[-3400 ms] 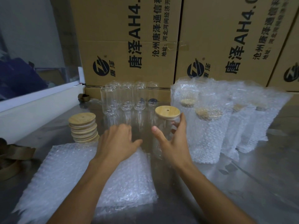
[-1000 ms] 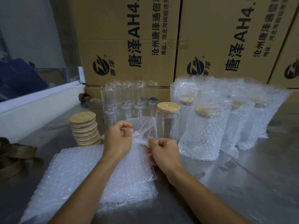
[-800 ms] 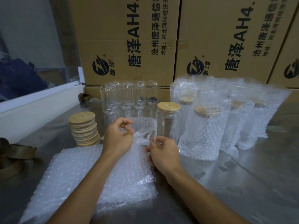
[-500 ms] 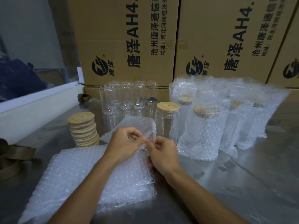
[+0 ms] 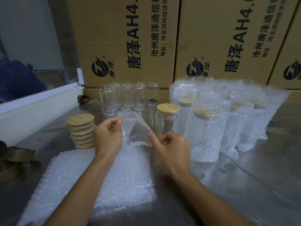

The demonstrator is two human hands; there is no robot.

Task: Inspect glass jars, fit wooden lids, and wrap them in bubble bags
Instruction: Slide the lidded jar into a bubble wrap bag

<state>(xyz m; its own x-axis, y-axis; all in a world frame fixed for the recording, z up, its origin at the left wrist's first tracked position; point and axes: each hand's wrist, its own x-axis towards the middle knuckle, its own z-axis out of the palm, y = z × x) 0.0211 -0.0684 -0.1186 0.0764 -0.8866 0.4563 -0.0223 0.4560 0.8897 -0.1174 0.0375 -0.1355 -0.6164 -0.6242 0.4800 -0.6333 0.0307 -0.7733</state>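
Left hand (image 5: 108,136) and right hand (image 5: 171,149) pinch opposite edges of clear bubble-wrap bag (image 5: 136,128), mouth spread | upright wooden-lidded glass jar (image 5: 167,121) just beyond, far-right, nearer right hand

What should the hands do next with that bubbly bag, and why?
Probably pull the bubble bag open wider. The left hand and right hand each pinch one side of its mouth, which is only partly spread. The lidded jar stands just behind, bare, beside the wrapped jars, so it likely goes in next.
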